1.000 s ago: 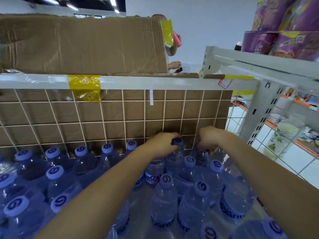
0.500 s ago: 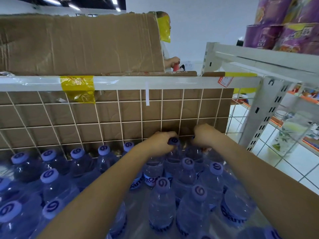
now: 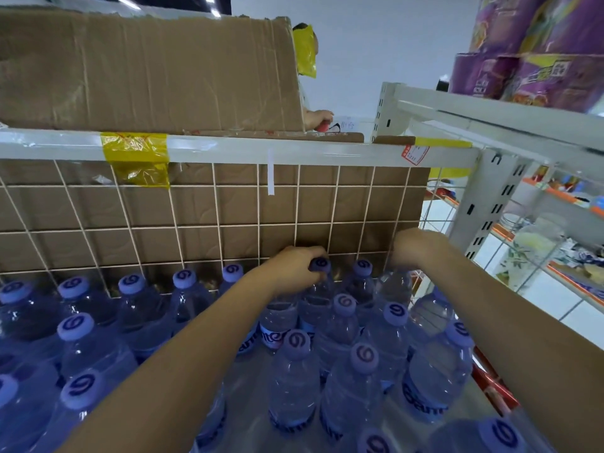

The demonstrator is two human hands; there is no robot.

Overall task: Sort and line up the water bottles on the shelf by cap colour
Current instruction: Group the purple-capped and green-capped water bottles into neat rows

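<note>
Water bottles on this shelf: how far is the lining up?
Done: the back-row purple-capped clear plastic bottles stand lined along the white wire grid. In hand: left hand grips one back bottle; right hand holds another. Left: the loose front cluster.

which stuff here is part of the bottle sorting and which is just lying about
Part of the job:
- water bottles with purple caps
- left hand
- right hand
- wire-backed shelf

Just lying about:
- cardboard box
- yellow tape
- purple packs
</note>
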